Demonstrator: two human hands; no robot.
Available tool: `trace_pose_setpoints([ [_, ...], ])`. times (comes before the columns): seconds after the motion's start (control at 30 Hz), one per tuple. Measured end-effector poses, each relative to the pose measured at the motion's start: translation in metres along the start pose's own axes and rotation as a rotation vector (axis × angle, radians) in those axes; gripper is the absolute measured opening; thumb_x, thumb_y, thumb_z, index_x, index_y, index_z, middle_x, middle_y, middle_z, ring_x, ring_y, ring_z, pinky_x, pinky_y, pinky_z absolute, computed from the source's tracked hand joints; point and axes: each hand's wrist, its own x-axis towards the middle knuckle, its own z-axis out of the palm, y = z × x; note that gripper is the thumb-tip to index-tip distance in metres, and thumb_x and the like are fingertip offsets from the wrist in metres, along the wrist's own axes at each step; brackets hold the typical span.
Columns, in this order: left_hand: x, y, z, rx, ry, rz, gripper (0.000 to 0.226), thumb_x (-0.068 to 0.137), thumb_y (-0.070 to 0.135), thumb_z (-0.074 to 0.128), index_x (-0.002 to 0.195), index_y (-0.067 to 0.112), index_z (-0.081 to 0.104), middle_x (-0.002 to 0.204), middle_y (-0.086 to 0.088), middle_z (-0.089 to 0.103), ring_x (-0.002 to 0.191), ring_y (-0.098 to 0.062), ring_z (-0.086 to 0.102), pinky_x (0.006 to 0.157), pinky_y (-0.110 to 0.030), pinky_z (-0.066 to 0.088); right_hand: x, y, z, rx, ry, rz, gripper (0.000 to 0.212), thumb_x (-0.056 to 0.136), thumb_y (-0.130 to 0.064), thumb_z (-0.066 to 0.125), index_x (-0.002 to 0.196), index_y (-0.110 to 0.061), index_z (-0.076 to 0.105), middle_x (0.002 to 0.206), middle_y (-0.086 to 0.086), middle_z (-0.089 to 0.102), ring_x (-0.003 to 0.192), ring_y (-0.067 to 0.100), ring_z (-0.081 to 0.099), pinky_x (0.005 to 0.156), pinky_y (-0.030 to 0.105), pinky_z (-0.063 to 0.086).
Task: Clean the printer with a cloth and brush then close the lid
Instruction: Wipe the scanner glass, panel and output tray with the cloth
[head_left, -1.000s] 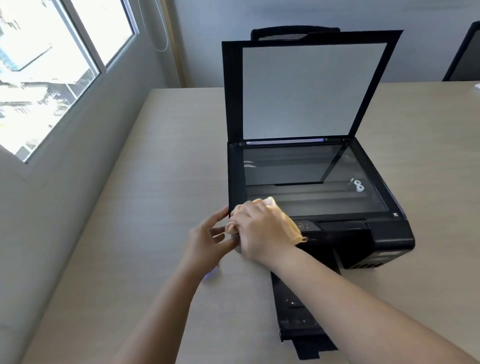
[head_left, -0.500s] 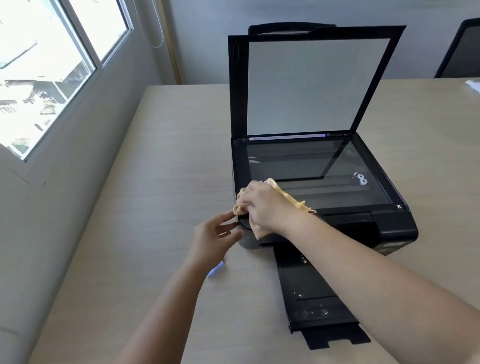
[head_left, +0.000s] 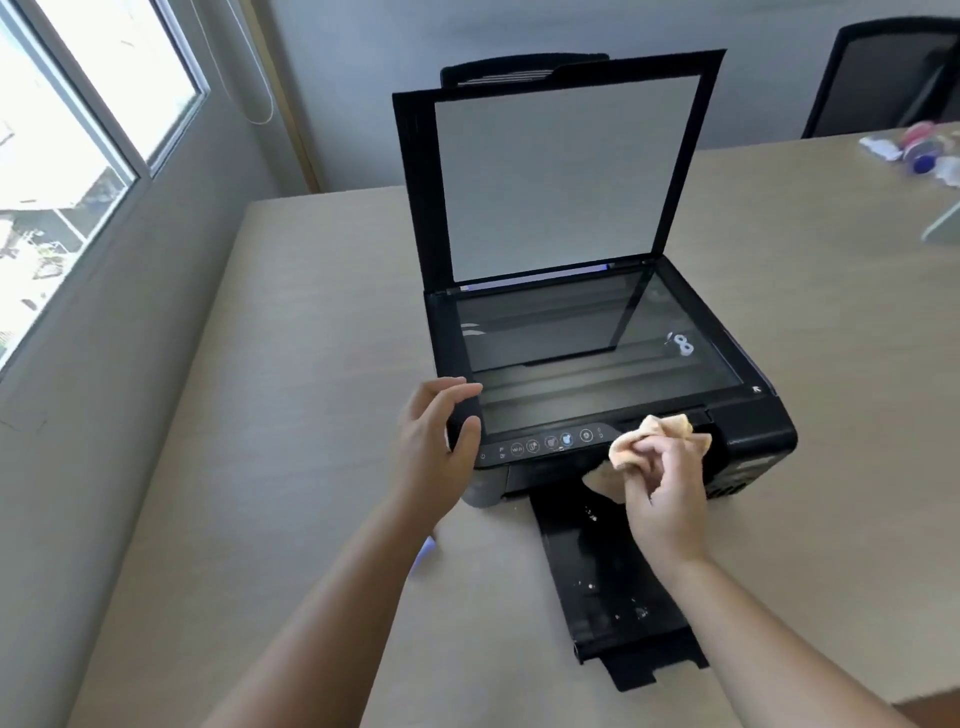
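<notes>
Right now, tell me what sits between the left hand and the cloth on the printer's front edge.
In the head view, the control panel with its row of round buttons lies between the left hand and the cloth that the right hand holds.

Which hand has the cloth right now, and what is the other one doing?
The right hand pinches the crumpled yellow cloth against the printer's front edge. The left hand has no cloth; it grips the printer's front-left corner.

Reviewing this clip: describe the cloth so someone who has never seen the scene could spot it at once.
Start at the black printer with its lid raised on the pale table. At its front edge, right of the button strip, the right hand grips the cloth. It is the only crumpled, yellowish thing against the black casing.
</notes>
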Motion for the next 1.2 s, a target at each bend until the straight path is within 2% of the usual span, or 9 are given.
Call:
trace_pose_setpoints([
  [0.13,0.01,0.001,0.019,0.156,-0.042,0.155,0.029,0.088,0.022,0.053,0.115,0.021,0.065,0.128,0.001,0.052,0.118,-0.015,0.047,0.102,-0.035,0.04,-0.023,-0.038,0.027,0.31,-0.006,0.307,0.014,0.087,0.003,0.058,0.087,-0.008,0.05,0.093,-0.007,0.054,0.083,0.0,0.056,0.073,0.019,0.045],
  [0.3,0.013,0.004,0.039,0.269,-0.039,0.25,0.025,0.091,0.021,0.052,0.112,0.023,0.066,0.134,0.003,0.049,0.121,-0.02,0.047,0.104,-0.032,0.033,-0.051,-0.07,0.072,0.278,-0.29,0.138,0.039,0.078,-0.003,0.063,0.071,-0.039,0.053,0.068,-0.013,0.051,0.065,0.008,0.047,0.062,0.019,0.04],
  [0.47,0.016,0.001,0.038,0.304,-0.02,0.262,0.025,0.091,0.024,0.049,0.11,0.024,0.066,0.129,0.005,0.054,0.119,-0.019,0.048,0.101,-0.028,0.031,-0.027,-0.035,0.032,0.228,-0.084,0.347,0.021,0.079,-0.004,0.068,0.077,-0.025,0.065,0.079,-0.004,0.064,0.076,0.01,0.059,0.066,0.015,0.045],
  [0.57,0.017,-0.004,0.033,0.316,0.004,0.225,0.024,0.09,0.024,0.05,0.11,0.025,0.065,0.129,0.007,0.054,0.121,-0.019,0.047,0.101,-0.029,0.031,-0.018,-0.006,0.024,0.199,0.04,0.595,0.024,0.083,-0.004,0.064,0.076,-0.027,0.058,0.082,-0.003,0.063,0.081,0.016,0.061,0.072,0.03,0.048],
  [0.67,0.017,-0.006,0.035,0.235,0.08,0.076,0.027,0.091,0.028,0.048,0.115,0.024,0.06,0.134,0.006,0.049,0.123,-0.019,0.045,0.103,-0.034,0.032,-0.024,-0.016,0.055,0.311,-0.099,0.735,0.027,0.084,-0.006,0.062,0.07,-0.029,0.057,0.08,0.005,0.065,0.078,0.027,0.064,0.077,0.047,0.056],
  [0.77,0.016,-0.005,0.038,0.055,0.141,-0.068,0.033,0.092,0.029,0.046,0.123,0.019,0.052,0.14,0.002,0.043,0.129,-0.017,0.04,0.108,-0.031,0.028,-0.041,-0.054,0.087,0.307,-0.333,0.72,0.027,0.083,-0.011,0.067,0.067,-0.031,0.059,0.077,-0.002,0.065,0.075,0.017,0.062,0.075,0.03,0.053],
  [0.97,0.016,-0.011,0.043,-0.104,0.151,-0.206,0.043,0.095,0.033,0.043,0.135,0.018,0.04,0.145,0.002,0.038,0.136,-0.013,0.034,0.114,-0.034,0.029,-0.029,-0.062,0.056,0.441,-0.202,0.65,0.008,0.077,-0.015,0.072,0.071,-0.016,0.068,0.072,0.009,0.07,0.061,0.029,0.063,0.061,0.039,0.056],
  [1.1,0.015,-0.006,0.044,-0.125,0.127,-0.255,0.043,0.099,0.028,0.045,0.14,0.019,0.036,0.148,0.005,0.037,0.138,-0.011,0.032,0.115,-0.032,0.026,-0.006,-0.023,0.014,0.481,0.211,0.748,0.009,0.086,-0.02,0.068,0.089,-0.025,0.061,0.094,0.005,0.068,0.088,0.022,0.065,0.077,0.033,0.052],
  [1.2,0.014,-0.007,0.044,-0.131,0.141,-0.273,0.044,0.099,0.031,0.044,0.141,0.022,0.035,0.149,0.007,0.037,0.139,-0.01,0.031,0.116,-0.037,0.027,0.014,-0.012,0.016,0.732,0.43,0.96,0.013,0.095,-0.016,0.055,0.108,-0.02,0.055,0.102,0.008,0.066,0.083,0.017,0.063,0.077,0.03,0.05],
])
